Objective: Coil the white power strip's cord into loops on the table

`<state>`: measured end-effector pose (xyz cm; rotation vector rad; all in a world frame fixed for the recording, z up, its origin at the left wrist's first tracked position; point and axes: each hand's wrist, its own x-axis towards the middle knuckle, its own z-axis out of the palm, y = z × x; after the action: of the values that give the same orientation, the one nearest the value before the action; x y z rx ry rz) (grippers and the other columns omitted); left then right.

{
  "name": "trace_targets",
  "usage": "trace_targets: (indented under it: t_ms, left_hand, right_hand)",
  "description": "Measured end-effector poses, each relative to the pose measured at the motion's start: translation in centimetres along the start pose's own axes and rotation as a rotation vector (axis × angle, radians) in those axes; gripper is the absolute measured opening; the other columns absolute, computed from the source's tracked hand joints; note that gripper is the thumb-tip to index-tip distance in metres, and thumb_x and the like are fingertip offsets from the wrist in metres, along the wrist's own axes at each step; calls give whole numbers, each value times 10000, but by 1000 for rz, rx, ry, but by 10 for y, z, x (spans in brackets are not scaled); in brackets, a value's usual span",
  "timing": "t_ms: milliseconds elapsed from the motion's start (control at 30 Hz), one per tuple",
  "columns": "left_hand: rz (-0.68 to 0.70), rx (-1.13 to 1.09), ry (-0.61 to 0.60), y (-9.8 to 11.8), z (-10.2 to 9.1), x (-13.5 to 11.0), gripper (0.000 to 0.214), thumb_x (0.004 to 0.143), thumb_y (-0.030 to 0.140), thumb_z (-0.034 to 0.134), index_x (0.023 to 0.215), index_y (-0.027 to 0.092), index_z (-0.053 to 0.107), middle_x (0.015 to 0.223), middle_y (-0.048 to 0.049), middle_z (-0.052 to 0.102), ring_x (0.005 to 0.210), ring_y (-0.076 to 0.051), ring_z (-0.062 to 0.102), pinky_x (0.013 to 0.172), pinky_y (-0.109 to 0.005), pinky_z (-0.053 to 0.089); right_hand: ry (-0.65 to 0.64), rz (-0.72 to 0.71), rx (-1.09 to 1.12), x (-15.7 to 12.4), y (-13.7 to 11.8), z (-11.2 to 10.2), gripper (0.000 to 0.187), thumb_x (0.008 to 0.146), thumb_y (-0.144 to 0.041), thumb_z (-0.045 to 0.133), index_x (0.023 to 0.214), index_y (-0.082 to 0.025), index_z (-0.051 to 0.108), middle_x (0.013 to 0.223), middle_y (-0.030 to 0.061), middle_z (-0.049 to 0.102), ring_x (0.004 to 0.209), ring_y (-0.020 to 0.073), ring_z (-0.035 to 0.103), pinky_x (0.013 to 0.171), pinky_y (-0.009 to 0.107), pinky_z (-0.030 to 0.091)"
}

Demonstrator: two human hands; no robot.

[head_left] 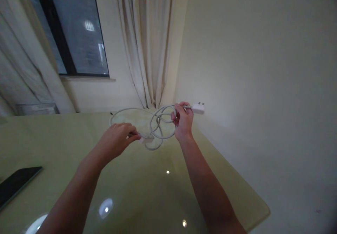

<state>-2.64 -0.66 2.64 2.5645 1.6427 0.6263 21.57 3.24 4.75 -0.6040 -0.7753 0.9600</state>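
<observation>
I hold a white charging cable (158,120) looped in the air above a glossy pale green table (147,192). My right hand (183,120) is closed around the cable close to its white plug adapter (198,107), which sticks out to the right of my fingers. My left hand (117,139) pinches the cable near a small white connector piece (146,138). Several loops of cable hang between the two hands, and one long loop arcs back over the table's far end.
A dark phone (15,185) lies at the table's left edge. The table's right edge runs beside a bare cream wall (263,69). Cream curtains (147,44) and a dark window (76,27) stand behind the table.
</observation>
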Motion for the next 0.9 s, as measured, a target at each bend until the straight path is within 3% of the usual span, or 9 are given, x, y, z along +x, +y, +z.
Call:
trace_targets:
  t_ms: [200, 333, 500, 667, 733, 833, 900]
  left_hand:
    - [120, -150, 9, 4, 5, 5, 222, 968, 413, 693, 912, 253, 837, 925, -43, 798, 895, -228, 712, 820, -329, 456]
    - [100, -44, -45, 11, 14, 6, 197, 971, 372, 707, 898, 230, 823, 938, -63, 800, 905, -252, 716, 820, -351, 451]
    - [118, 18, -26, 20, 33, 9, 213, 1004, 383, 682, 934, 200, 763, 942, -85, 781, 926, -269, 710, 842, -372, 443]
    - [289, 47, -18, 19, 56, 8, 440, 824, 558, 870, 1003, 184, 722, 1104, -103, 737, 1057, -309, 688, 933, -416, 437]
    - [343, 106, -31, 17, 63, 9, 348, 832, 430, 895, 992, 174, 722, 1141, -110, 720, 1054, -298, 681, 926, -410, 428]
    - [399, 146, -41, 17, 67, 11, 31, 954, 182, 748, 928, 169, 736, 1090, -101, 720, 982, -251, 668, 888, -385, 410]
    - [441, 115, -31, 17, 65, 13, 114, 998, 152, 673, 911, 174, 744, 1006, -85, 725, 938, -235, 647, 865, -374, 398]
  right_hand:
    - [-34, -49, 29, -9, -11, 5, 433, 721, -349, 832, 895, -268, 443, 590, -150, 437, 410, 47, 443, 361, 160, 165]
    - [-59, -55, 17, -15, -17, 9, 437, 753, -360, 822, 907, -275, 422, 596, -146, 432, 418, 48, 430, 366, 169, 149]
    - [-62, -89, 29, -21, -22, 13, 399, 772, -342, 787, 915, -275, 420, 615, -136, 437, 432, 48, 427, 373, 170, 152]
    - [-5, -144, 64, -20, -26, 11, 388, 799, -319, 775, 916, -277, 408, 597, -143, 409, 426, 51, 433, 381, 167, 176]
    - [18, -151, 93, -18, -27, 10, 382, 786, -296, 768, 914, -277, 409, 593, -144, 415, 419, 52, 436, 377, 166, 180]
    - [59, -154, 106, -13, -27, 8, 354, 767, -262, 743, 908, -273, 419, 578, -146, 415, 414, 53, 435, 376, 162, 200]
    - [96, -166, 99, -9, -26, 6, 342, 772, -247, 728, 913, -274, 418, 577, -147, 407, 416, 54, 438, 382, 161, 214]
